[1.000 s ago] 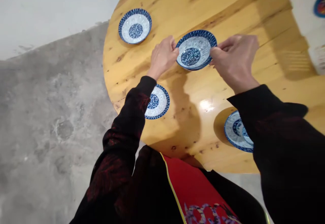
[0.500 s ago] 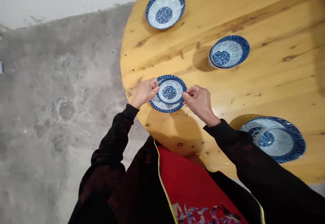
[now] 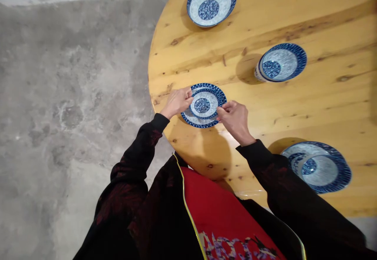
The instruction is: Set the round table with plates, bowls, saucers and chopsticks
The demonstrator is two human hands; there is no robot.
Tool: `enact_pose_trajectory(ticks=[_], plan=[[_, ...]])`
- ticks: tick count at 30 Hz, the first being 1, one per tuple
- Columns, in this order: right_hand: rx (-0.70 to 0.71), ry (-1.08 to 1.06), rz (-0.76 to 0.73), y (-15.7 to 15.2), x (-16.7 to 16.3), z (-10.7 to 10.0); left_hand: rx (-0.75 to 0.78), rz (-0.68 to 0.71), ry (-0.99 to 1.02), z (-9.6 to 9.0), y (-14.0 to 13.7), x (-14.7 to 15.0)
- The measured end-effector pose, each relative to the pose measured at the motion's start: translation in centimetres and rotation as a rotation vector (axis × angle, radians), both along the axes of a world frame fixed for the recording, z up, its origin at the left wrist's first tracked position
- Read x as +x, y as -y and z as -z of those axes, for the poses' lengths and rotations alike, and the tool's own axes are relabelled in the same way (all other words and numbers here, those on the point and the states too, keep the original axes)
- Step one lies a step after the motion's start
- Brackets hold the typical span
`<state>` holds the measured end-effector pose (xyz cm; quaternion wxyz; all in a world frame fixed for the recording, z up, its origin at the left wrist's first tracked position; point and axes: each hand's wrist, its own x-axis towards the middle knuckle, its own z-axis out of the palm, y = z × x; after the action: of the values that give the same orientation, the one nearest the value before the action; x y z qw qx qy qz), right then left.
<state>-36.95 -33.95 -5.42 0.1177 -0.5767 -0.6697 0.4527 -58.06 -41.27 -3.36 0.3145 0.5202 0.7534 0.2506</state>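
Both hands are working over the wide plate (image 3: 203, 124) at the edge of the table (image 3: 250, 20)! The small bowl (image 3: 202, 105) is sitting inside that plate's rim, though whether it is touching down, I cannot tell. The left hand (image 3: 178, 102) is pinching the bowl's rim between its fingers at the plate's left side; the right hand (image 3: 234, 118) is matching it at the right, fingers pinching too. Beyond the plate, a blue-rimmed dish (image 3: 211, 1) is resting; right of it, a taller bowl (image 3: 282, 61) is standing. Nearer and farther right, a large dish (image 3: 338, 169) is lying, the right sleeve (image 3: 282, 177) partly covering it.
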Motion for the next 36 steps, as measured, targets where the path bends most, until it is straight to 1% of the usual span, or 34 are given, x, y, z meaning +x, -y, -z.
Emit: enact_pose_trajectory(ticks=[9,12,14,16,18,20,22,24,26,27,29,32,34,36], plan=[[-0.020,-0.039,0.016,0.1,0.2,0.2,-0.038,0.015,-0.002,0.1,-0.2,0.0],[-0.029,-0.091,0.020,0.3,1.0,-0.8,-0.023,-0.025,0.001,-0.2,0.1,-0.1],[-0.007,-0.118,0.047,0.7,2.0,-2.0,0.019,-0.092,0.005,-0.6,0.8,-0.5],[0.017,-0.145,0.081,1.5,3.3,-3.4,0.064,-0.186,0.027,-1.1,2.1,-1.2],[0.018,-0.191,0.115,2.7,4.9,-4.6,0.097,-0.301,0.059,-1.4,4.4,-2.0],[-0.006,-0.236,0.136,4.6,6.6,-5.2,0.105,-0.438,0.073,-1.4,7.7,-2.5],[-0.061,-0.257,0.139,7.0,8.3,-5.1,0.090,-0.585,0.071,-1.0,11.9,-2.1],[-0.157,-0.278,0.133,9.9,9.9,-4.4,0.032,-0.706,0.047,-0.3,16.6,-0.5],[-0.272,-0.315,0.132,12.9,11.3,-3.4,-0.077,-0.764,0.060,0.5,21.1,2.3],[-0.324,-0.331,0.132,14.4,11.9,-2.9,-0.143,-0.769,0.074,0.9,23.1,4.1],[-0.413,-0.351,0.115,17.2,13.0,-2.1,-0.245,-0.709,0.132,1.5,26.4,7.8],[-0.482,-0.371,0.061,20.2,14.0,-1.4,-0.331,-0.644,0.212,1.9,29.3,13.0],[-0.484,-0.384,0.033,21.3,14.2,-1.2,-0.348,-0.555,0.192,1.5,30.0,15.4],[-0.472,-0.398,0.014,21.9,14.0,-1.2,-0.328,-0.476,0.127,0.9,30.3,16.9]])
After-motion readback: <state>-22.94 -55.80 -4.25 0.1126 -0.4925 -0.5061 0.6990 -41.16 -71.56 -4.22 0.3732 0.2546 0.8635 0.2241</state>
